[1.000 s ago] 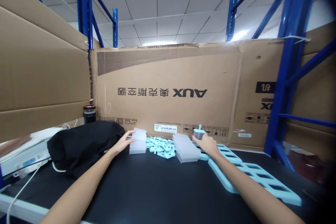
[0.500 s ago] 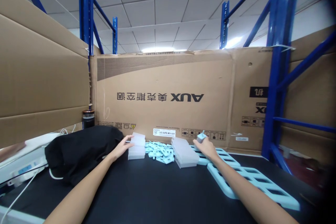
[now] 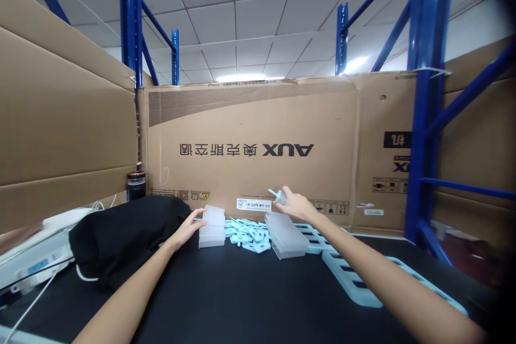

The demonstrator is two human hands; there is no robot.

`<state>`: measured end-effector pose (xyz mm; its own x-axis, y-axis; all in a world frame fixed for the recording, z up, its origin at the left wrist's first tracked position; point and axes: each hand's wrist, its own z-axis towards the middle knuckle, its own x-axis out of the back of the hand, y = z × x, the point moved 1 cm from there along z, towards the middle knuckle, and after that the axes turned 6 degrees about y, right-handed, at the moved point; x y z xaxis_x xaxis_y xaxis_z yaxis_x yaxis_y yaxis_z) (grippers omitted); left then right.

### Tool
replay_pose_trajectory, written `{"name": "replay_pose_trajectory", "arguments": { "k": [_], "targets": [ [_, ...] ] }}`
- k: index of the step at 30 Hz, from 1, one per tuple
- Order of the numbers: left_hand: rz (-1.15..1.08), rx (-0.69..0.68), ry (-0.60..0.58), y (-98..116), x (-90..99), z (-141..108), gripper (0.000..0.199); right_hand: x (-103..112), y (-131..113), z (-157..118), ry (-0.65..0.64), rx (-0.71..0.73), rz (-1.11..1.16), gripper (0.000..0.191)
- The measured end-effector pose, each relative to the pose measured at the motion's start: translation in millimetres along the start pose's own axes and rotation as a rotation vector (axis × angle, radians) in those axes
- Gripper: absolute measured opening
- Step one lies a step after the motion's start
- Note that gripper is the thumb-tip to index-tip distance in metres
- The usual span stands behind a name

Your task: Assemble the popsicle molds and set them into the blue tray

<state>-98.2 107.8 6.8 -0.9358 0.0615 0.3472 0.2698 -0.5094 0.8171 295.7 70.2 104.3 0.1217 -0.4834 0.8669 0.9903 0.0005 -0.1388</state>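
Observation:
My left hand point(image 3: 188, 229) reaches the left side of a translucent plastic box point(image 3: 212, 235), its thumb and fingers closed at the edge. My right hand point(image 3: 297, 205) is raised above a second stack of translucent plastic boxes point(image 3: 287, 236). Its fingers are closed round a small light-blue piece point(image 3: 281, 197) with a thin stem pointing left; the fingers partly hide it. Between the boxes lies a loose pile of flat light-blue plastic pieces point(image 3: 248, 234).
Light-blue plastic grid frames point(image 3: 355, 287) lie on the black table point(image 3: 242, 301) at right, partly under my right forearm. A black cloth bundle point(image 3: 121, 236) and a white device with cables point(image 3: 40, 258) are at left. A cardboard panel point(image 3: 226, 172) stands behind, between blue rack posts point(image 3: 429, 118).
My right hand has moved left and up with the light-blue piece, from above the grid frame to above the right boxes. The stem has tilted from upright to leftward. My left hand stays by its box.

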Motion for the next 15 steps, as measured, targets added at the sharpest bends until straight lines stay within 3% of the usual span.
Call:
{"name": "replay_pose_trajectory", "arguments": {
  "k": [3, 6, 10, 15],
  "targets": [
    [0.001, -0.006, 0.002, 0, 0.3, 0, 0.052, 10, -48, 7, -0.128, 0.231, -0.173, 0.067],
    [-0.008, 0.001, 0.000, 0, 0.6, -2, 0.051, 5, -80, 8, -0.173, 0.342, -0.251, 0.068],
    [-0.023, 0.019, -0.006, 0, 0.3, -2, 0.051, -5, -97, 6, -0.177, 0.398, -0.294, 0.066],
    [-0.028, 0.027, -0.005, -4, -0.5, 0, 0.052, -8, -100, 5, -0.181, 0.404, -0.307, 0.068]
  ]
}}
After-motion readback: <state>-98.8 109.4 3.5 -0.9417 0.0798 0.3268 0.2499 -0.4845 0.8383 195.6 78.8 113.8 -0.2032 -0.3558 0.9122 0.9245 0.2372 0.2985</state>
